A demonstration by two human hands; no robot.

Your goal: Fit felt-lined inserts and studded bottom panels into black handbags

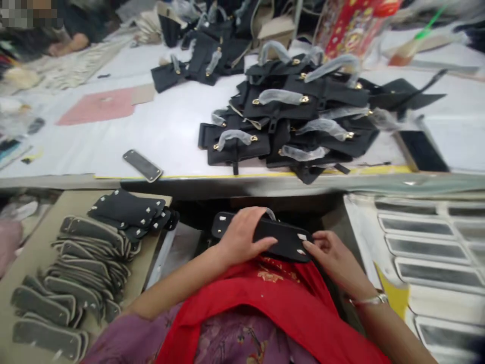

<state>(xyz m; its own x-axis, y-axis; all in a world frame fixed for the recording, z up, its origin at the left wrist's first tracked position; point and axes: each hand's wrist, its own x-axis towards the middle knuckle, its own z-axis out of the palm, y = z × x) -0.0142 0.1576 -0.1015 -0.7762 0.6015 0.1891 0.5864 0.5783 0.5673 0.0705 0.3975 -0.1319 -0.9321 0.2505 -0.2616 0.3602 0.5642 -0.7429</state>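
In my lap, against a red apron (242, 298), lies a black bag panel (282, 235) with rounded ends and small white tabs near its corners. A bit of clear-wrapped handle (270, 214) shows behind its upper edge. My left hand (246, 235) lies across the left half, its thumb along the face and its fingers over the top edge, gripping it. At the right end, beside the white tabs, my right hand (328, 253) has its thumb and fingers closed on the corner. Its fingertips partly hide what they pinch.
Black bag parts with wrapped handles (280, 108) are heaped on the white table (174, 131). A loose grey panel (142, 165) and a phone-like dark slab (421, 150) lie near its edge. Stacked grey panels (87, 258) stand left; pale-framed strips (417, 247) lie right. Another person's hand (70, 44) is far left.
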